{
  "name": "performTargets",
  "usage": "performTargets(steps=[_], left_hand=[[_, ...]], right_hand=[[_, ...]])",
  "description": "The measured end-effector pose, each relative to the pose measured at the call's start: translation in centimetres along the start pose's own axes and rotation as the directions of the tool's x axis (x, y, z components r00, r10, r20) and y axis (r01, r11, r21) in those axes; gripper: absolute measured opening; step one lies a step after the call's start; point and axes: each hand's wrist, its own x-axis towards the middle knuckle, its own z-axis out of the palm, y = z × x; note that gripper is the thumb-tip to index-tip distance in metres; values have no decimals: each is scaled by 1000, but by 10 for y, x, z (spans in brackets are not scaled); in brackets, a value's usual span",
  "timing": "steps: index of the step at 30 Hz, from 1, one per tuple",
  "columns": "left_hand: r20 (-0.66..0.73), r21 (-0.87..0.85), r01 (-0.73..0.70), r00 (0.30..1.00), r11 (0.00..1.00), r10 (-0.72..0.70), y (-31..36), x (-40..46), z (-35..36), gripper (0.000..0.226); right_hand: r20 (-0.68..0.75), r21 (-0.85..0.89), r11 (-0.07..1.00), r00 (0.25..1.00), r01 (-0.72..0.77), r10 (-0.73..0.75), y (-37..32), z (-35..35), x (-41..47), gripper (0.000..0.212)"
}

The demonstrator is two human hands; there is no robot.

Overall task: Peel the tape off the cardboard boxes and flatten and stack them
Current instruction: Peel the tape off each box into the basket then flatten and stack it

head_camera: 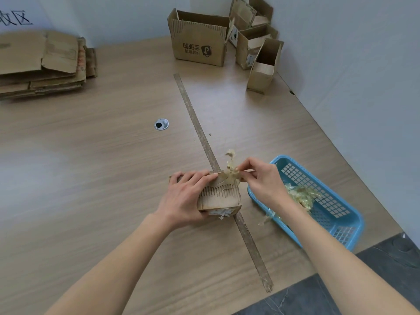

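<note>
Here, a small brown cardboard box [219,194] is steadied on the wood-grain desk [91,178] by the left hand [184,196], whose fingers are curled over its top edge, while a crumpled strip of clear yellowish tape [230,165] is pinched at the box's far corner by the right hand [261,178]. A blue plastic basket [336,214] holding peeled tape is placed just beside the box, on the right. The peel would probably be done best with the box pressed firmly down and the strip drawn slowly, low along the flap, so the tape is not torn.
</note>
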Motion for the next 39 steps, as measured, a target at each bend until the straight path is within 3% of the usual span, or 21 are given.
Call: performTargets(steps=[4, 6, 10, 13, 15, 17, 20, 23, 24, 26, 27, 29, 35, 39], left_hand=[[10, 6, 2, 1000, 1000, -2, 1, 1, -1, 95], [6, 5, -4, 1000, 1000, 4, 1, 1, -1, 95], [5, 5, -12, 1000, 1000, 12, 1, 1, 0, 95], [24, 1, -85, 996, 996, 85, 1, 0, 1, 93], [24, -17, -66, 997, 998, 67, 0, 1, -1, 94], [17, -18, -53, 998, 998, 54, -2, 4, -1, 96], [-20, -23, -62, 998, 998, 61, -2, 2, 3, 96], [-39, -29, -66, 997, 997, 65, -2, 3, 5, 95], [-39, -30, -63, 997, 998, 62, -2, 4, 5, 95], [-32, -27, -53, 998, 998, 52, -2, 4, 4, 94], [-28, -28, -51, 998, 998, 51, -1, 4, 3, 94], [-20, -30, -48, 999, 998, 47, 0, 3, 2, 94], [3, -9, -37, 999, 999, 37, 2, 3, -1, 96], [-5, -13, -28, 1000, 1000, 28, 3, 2, -1, 96]], right_hand=[[-80, 239, 938, 958, -251, 276, 5, 12, 13, 11], [-145, 247, 915, 922, -318, 359, 8, 21, 19, 9], [-265, 135, 948, 911, -288, 315, 4, 31, 31, 9], [-429, 204, 955, 857, -216, 286, -15, 9, 59, 7], [-378, 189, 976, 910, -105, 171, -37, -14, 81, 4], [-276, -52, 998, 960, 26, -40, -49, -35, 87, 4], [-256, -461, 864, 902, 203, -349, -41, -64, 50, 5], [-252, -658, 725, 848, 202, -465, -3, -88, -12, 6], [-211, -691, 700, 876, 181, -434, 15, -90, -31, 6], [-90, -706, 704, 976, 76, -196, 48, -81, -62, 5], [-45, -707, 708, 997, 10, -59, 62, -74, -74, 10], [-30, -717, 694, 998, -63, 59, 81, -63, -86, 17], [63, -640, 767, 992, -41, 106, 88, -71, -99, 33], [-138, -585, 805, 990, -99, 22, 85, -74, -95, 13]])
